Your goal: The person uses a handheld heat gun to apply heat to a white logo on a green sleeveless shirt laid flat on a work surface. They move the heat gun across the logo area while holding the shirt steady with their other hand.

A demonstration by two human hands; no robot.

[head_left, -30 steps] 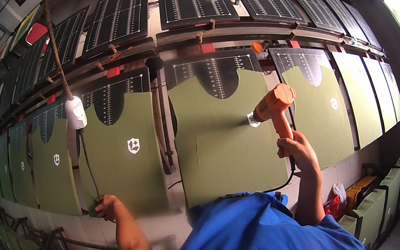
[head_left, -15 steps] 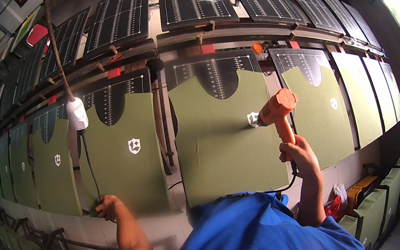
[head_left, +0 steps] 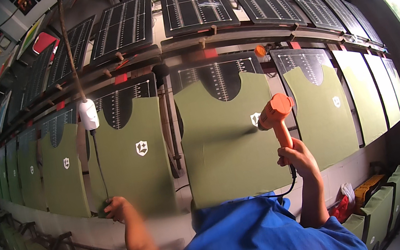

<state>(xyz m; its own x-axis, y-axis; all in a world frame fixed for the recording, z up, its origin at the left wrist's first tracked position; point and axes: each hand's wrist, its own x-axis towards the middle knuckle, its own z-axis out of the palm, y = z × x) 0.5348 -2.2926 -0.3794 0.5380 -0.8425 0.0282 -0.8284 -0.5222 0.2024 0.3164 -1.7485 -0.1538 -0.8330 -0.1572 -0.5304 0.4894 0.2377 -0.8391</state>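
Note:
My right hand [head_left: 299, 157] is closed round the handle of an orange heat gun [head_left: 277, 111]. Its dark nozzle points left, over the white shield print [head_left: 256, 120] on a green fabric piece [head_left: 227, 157], and partly covers that print. The fabric lies flat on a black board [head_left: 216, 80] with white ruler marks. At the lower left, the fingers of my left hand [head_left: 116, 209] are closed on a dark cord [head_left: 100, 166]. That cord hangs from a white plug connector [head_left: 88, 114]. Beside it lies another green piece [head_left: 143, 180] with the same print.
More green pieces [head_left: 62, 176] on boards run to both sides. A far row of bare marked boards [head_left: 196, 8] stands behind a dark rail [head_left: 227, 37]. Green-covered boards [head_left: 380, 208] and a yellow crate [head_left: 369, 189] sit at the lower right. A thick cable [head_left: 69, 46] hangs at left.
The heat gun has moved slightly left relative to the shield print. My view has shifted a little, so the boards appear further right and lower. Both hands keep their grips.

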